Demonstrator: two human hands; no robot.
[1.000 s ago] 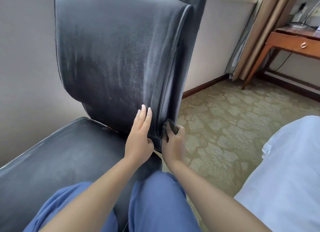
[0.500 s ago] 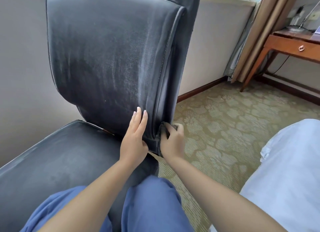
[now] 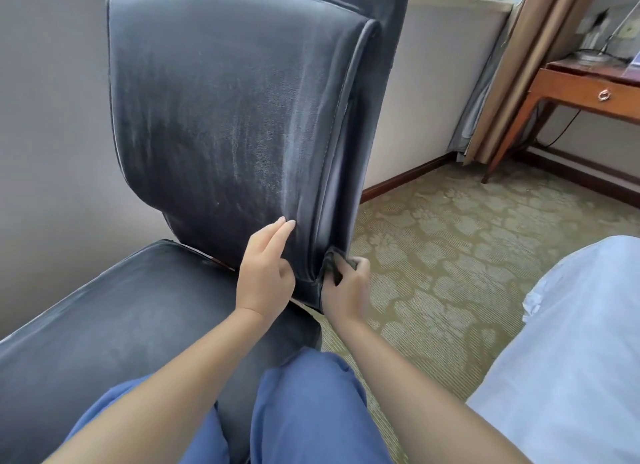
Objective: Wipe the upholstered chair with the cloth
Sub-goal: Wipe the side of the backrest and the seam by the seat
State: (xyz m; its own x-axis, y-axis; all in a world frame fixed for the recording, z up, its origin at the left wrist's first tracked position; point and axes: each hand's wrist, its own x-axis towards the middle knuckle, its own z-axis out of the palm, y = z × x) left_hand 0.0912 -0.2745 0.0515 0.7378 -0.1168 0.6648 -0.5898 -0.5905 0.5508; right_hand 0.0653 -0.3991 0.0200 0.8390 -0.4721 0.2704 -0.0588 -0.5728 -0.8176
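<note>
Looking down, we list what we see, largest first.

Chair: dark upholstered chair with its backrest upright in front of us; pale streaks run down the fabric, and the seat stretches off below and to the left of the backrest.

Bed: white bedding, well to the right of the chair.

Carpet: patterned green-beige floor between the chair and the bed.

Desk: wooden, with a ring pull on its drawer, far right of the chair beside a curtain.

Knees: our blue trousers press against the front edge of the chair seat.

Left hand: forearm reaching up from below; fingers straight and close together, laid flat on the lower backrest, holding nothing.

Right hand: at the backrest's lower right edge, fingers curled tight around the cloth.

Cloth: dark, bunched, pressed into the side seam at the bottom right corner of the backrest.
</note>
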